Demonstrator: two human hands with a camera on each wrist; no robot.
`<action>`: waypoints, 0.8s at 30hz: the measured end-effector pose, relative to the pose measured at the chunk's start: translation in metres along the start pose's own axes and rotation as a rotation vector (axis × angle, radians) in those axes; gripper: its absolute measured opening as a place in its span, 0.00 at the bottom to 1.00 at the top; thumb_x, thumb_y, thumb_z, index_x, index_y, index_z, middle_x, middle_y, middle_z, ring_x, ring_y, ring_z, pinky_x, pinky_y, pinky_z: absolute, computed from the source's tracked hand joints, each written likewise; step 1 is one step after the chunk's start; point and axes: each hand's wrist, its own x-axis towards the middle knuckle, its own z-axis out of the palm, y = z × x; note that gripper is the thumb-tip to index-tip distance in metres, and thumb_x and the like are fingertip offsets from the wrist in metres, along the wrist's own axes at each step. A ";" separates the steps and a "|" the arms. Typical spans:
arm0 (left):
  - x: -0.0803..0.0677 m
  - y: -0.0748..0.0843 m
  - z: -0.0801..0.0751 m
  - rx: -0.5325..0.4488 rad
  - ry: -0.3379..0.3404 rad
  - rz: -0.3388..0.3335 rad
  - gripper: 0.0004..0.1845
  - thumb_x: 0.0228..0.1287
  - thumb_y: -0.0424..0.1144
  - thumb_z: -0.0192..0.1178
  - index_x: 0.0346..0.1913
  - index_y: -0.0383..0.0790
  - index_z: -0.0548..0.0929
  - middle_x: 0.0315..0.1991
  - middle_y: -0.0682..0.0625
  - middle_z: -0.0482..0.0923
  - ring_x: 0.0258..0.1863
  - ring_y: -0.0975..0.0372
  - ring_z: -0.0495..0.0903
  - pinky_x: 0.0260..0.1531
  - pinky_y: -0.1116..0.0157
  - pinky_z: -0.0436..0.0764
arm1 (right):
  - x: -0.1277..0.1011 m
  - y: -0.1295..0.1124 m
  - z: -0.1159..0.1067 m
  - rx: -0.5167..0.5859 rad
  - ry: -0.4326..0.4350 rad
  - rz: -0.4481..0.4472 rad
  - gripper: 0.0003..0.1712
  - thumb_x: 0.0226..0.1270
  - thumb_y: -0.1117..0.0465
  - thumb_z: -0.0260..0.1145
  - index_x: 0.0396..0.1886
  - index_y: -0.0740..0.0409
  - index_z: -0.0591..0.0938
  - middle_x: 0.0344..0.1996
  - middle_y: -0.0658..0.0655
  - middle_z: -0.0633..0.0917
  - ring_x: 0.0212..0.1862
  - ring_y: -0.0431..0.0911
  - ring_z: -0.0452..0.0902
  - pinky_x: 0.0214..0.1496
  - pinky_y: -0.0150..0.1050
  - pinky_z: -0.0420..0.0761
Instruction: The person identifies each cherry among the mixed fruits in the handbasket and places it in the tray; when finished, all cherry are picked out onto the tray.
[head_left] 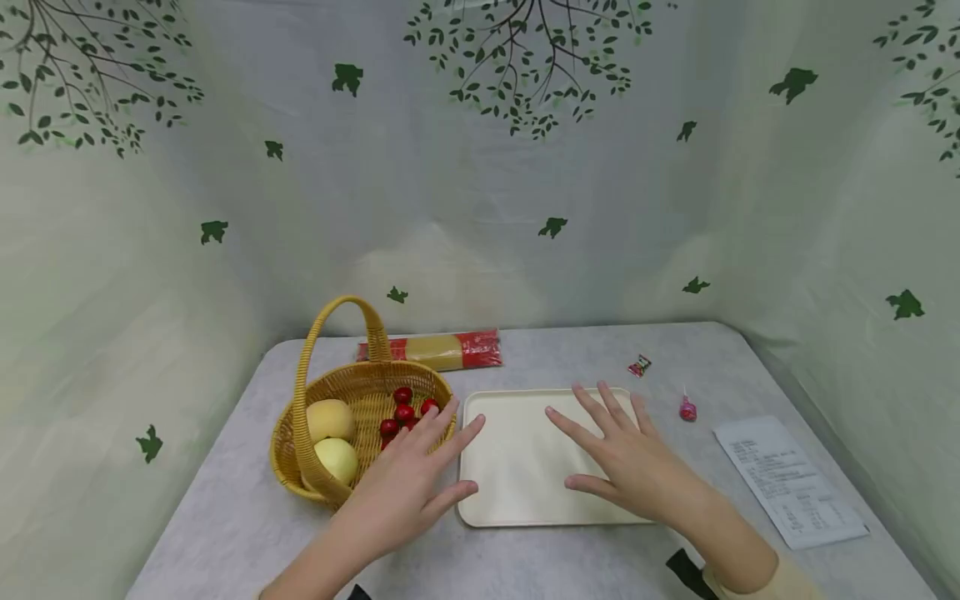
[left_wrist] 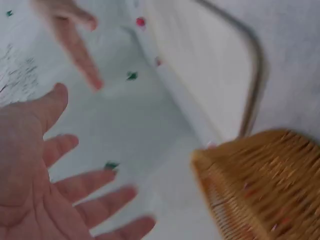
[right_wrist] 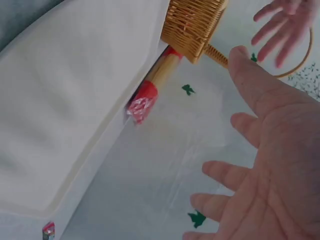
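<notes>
Fingers spread, my left hand hovers over the right rim of a wicker basket and holds nothing. Inside the basket are two round yellow fruits and several dark red cherries, partly hidden by that hand. My right hand, also spread and holding nothing, is above the right part of a cream tray. In the left wrist view the left palm shows, with the basket to its right. The right wrist view shows the right hand beside the tray.
Behind the basket lies a red-and-yellow packet of what looks like noodles. A small wrapped candy and a pink lollipop lie right of the tray. Farther right is a printed paper. Leaf-patterned curtains surround the table.
</notes>
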 end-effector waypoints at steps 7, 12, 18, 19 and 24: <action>-0.056 -0.011 -0.069 -0.120 0.121 0.098 0.38 0.77 0.53 0.66 0.84 0.68 0.62 0.75 0.62 0.74 0.65 0.66 0.82 0.55 0.61 0.88 | 0.024 -0.008 -0.001 0.123 -0.045 -0.116 0.44 0.74 0.40 0.72 0.85 0.39 0.66 0.80 0.63 0.71 0.79 0.65 0.68 0.75 0.73 0.68; -0.099 -0.053 -0.105 -0.140 0.413 0.058 0.40 0.62 0.26 0.75 0.76 0.49 0.77 0.64 0.62 0.84 0.55 0.75 0.84 0.50 0.81 0.81 | 0.038 -0.014 0.001 0.206 -0.116 -0.162 0.41 0.76 0.42 0.71 0.83 0.41 0.69 0.77 0.63 0.75 0.75 0.61 0.74 0.72 0.68 0.74; -0.137 -0.134 -0.107 -0.210 0.590 -0.215 0.29 0.69 0.23 0.68 0.71 0.42 0.82 0.54 0.81 0.81 0.49 0.89 0.81 0.44 0.87 0.77 | 0.050 -0.022 0.006 0.257 -0.196 -0.121 0.40 0.76 0.43 0.71 0.82 0.42 0.70 0.76 0.63 0.76 0.74 0.61 0.75 0.72 0.68 0.74; -0.141 -0.145 -0.104 -0.223 0.574 -0.268 0.27 0.72 0.26 0.67 0.71 0.43 0.82 0.54 0.84 0.80 0.49 0.91 0.79 0.42 0.88 0.77 | 0.052 -0.023 0.007 0.256 -0.199 -0.122 0.40 0.76 0.43 0.71 0.82 0.42 0.70 0.76 0.64 0.76 0.74 0.61 0.75 0.72 0.68 0.75; -0.152 -0.194 -0.084 -0.304 0.388 -0.431 0.27 0.83 0.41 0.60 0.79 0.48 0.73 0.64 0.84 0.71 0.47 0.93 0.76 0.39 0.85 0.78 | 0.067 -0.030 0.009 0.263 -0.198 -0.161 0.39 0.76 0.45 0.72 0.81 0.45 0.71 0.74 0.65 0.77 0.73 0.61 0.76 0.70 0.67 0.77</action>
